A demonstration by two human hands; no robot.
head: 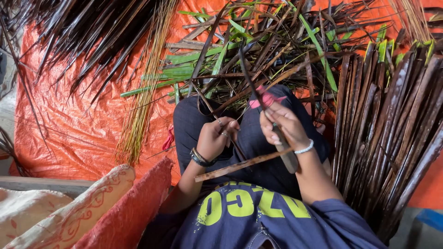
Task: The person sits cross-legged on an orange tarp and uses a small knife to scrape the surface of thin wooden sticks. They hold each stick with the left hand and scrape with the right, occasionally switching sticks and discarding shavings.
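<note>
- Gripping a dark leaf strip point(244, 69), the left hand point(214, 138) is closed around its lower part at centre.
- Right hand point(281, 124), at 3 o'clock of the left, is clenched on a knife point(286, 152).
- Orange tarp point(83, 129) lies at 9 o'clock.

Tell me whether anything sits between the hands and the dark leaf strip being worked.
Nothing visible does. The left hand grips the dark leaf strip directly, and the right hand, holding a knife, closes on it too. The leaf pile lies beyond, over the knees, apart from the grip.
</note>
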